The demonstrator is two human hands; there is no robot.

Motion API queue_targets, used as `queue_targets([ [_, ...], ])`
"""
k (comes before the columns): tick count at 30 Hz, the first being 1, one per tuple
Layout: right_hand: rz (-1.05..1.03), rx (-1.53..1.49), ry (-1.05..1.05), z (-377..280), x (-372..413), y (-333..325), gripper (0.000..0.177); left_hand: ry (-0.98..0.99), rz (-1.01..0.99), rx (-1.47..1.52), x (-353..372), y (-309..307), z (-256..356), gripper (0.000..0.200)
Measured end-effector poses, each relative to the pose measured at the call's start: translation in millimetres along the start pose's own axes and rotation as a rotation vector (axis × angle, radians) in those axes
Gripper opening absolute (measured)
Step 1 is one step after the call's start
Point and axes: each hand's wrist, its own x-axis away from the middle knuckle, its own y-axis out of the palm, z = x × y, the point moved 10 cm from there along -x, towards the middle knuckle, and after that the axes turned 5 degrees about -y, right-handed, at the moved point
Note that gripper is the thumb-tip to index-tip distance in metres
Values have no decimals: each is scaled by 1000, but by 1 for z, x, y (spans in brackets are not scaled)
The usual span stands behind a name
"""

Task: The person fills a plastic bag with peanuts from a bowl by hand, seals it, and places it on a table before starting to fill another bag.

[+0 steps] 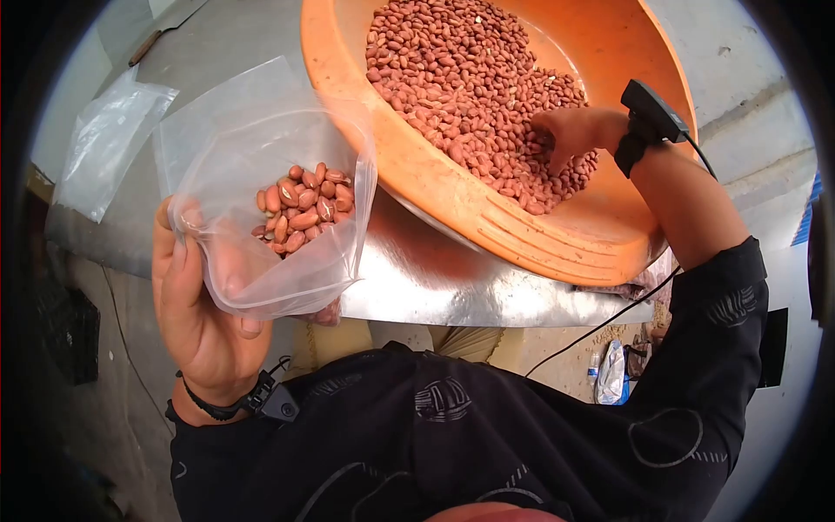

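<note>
My left hand point(202, 306) grips a clear plastic bag point(280, 165) by its open mouth, at the left of the view. A small heap of reddish peanuts point(303, 207) lies inside the bag. My right hand point(576, 135) is dug into the large pile of peanuts point(461, 78) in a tilted orange basin point(557, 235), its fingers curled into the nuts and partly hidden by them. A black device point(651, 117) is strapped on that wrist, with a cable running down the arm. A similar black band sits on the left wrist point(261, 400).
The basin rests on a shiny metal tabletop point(435, 278). Another empty clear bag point(109, 143) lies flat at the far left of the table. Beyond the table's front edge, a dirt floor with a plastic bottle point(611, 374) shows below.
</note>
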Motion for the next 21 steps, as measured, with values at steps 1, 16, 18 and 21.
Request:
queue_targets([
  [1, -28, -79, -55, -16, 1, 9, 76, 12, 29, 16, 0, -3, 0, 25],
  [16, -35, -589, -469, -126, 29, 19, 11, 2, -10, 117, -4, 1, -2, 22],
  [18, 57, -535, -481, -128, 34, 13, 13, -7, -16, 125, -4, 4, -2, 21],
  [21, 135, -457, -450, -122, 42, -8, 15, -23, -36, 164, -4, 7, -3, 18],
])
